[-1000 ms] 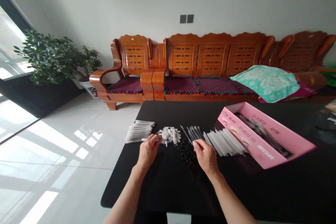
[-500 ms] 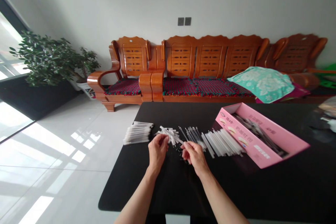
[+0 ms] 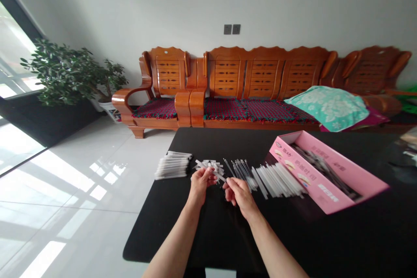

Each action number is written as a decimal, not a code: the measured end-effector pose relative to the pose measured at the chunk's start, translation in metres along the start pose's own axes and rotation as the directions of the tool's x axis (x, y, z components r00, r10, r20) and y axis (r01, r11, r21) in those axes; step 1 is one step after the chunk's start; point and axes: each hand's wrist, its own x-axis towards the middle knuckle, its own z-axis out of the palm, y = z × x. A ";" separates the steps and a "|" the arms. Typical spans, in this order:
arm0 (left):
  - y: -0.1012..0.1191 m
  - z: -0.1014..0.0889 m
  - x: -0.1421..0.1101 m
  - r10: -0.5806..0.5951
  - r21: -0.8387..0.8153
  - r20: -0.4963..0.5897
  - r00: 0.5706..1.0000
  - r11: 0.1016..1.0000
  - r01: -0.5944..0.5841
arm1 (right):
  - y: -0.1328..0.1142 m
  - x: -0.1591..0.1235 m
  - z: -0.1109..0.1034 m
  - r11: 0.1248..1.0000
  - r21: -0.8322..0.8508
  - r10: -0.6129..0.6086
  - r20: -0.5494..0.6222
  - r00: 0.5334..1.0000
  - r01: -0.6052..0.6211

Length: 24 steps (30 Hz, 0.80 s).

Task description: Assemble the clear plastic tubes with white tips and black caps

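Note:
My left hand [image 3: 201,184] and my right hand [image 3: 237,192] meet over the black table [image 3: 202,226], both pinched on one thin white pen tube [image 3: 220,176] held between them. Just beyond lie a heap of short white caps [image 3: 210,165] and a bundle of thin refills [image 3: 239,166]. A stack of white pens with dark tips [image 3: 172,166] rests left of my left hand. A spread of white tubes [image 3: 276,178] lies right of my right hand. Small black parts under my hands are mostly hidden.
An open pink box [image 3: 329,171] with dark pens inside sits at the right of the table. Behind stand a wooden sofa [image 3: 260,82] with a teal cushion [image 3: 327,102], a wooden armchair [image 3: 156,91] and a potted plant [image 3: 71,74]. Glossy white floor lies left.
My right hand has moved left from the pile of tubes toward my left hand. Both hands now come together on one white tube above the small black parts.

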 end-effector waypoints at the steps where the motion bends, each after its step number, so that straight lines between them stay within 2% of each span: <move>1: 0.000 0.000 0.000 0.001 0.003 -0.003 1.000 1.000 -0.001 | 0.000 0.000 0.000 1.000 -0.001 -0.002 0.009 1.000 0.002; 7: -0.004 -0.001 0.003 0.007 0.012 -0.035 0.999 1.000 -0.007 | -0.002 0.000 -0.001 0.998 -0.050 -0.037 0.016 0.999 0.038; 12: -0.003 -0.001 0.002 0.035 0.018 -0.050 0.998 0.999 -0.034 | 0.001 0.002 -0.002 0.999 -0.039 0.001 -0.033 0.999 -0.002; 18: -0.003 -0.002 0.001 0.029 0.039 -0.047 0.999 0.999 -0.027 | 0.001 0.002 -0.002 0.996 -0.086 -0.027 0.002 1.000 0.027; 24: -0.004 -0.002 0.001 0.036 0.041 -0.062 0.997 0.999 -0.033 | 0.002 0.003 -0.002 0.999 -0.044 0.014 -0.061 0.998 -0.016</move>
